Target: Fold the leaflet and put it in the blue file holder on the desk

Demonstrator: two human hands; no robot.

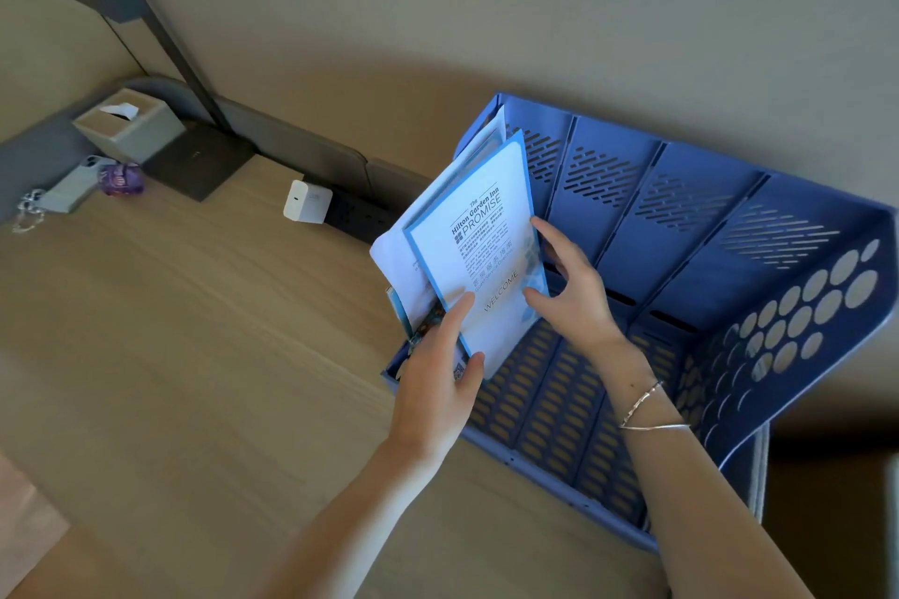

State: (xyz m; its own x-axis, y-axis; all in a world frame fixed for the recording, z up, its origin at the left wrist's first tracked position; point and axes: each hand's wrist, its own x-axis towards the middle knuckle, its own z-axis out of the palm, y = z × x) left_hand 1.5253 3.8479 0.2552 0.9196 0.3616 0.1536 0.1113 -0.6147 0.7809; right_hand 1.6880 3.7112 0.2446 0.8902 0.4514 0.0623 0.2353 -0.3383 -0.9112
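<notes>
Head view: the leaflet (479,258) is held upright between both hands, in the end slot of the holder (729,258). Its lower corner is pinched by the left hand (438,384), and its other edge by the right hand (574,292). Papers (394,258) are leaning just beyond the left thumb. If it is released early, the leaflet may be caught on them or tipped out.

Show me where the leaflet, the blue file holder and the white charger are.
leaflet (479,253): head view, on its printed front panel.
blue file holder (632,248): head view, on a plain part of its back wall.
white charger (307,201): head view, on its front face.
</notes>
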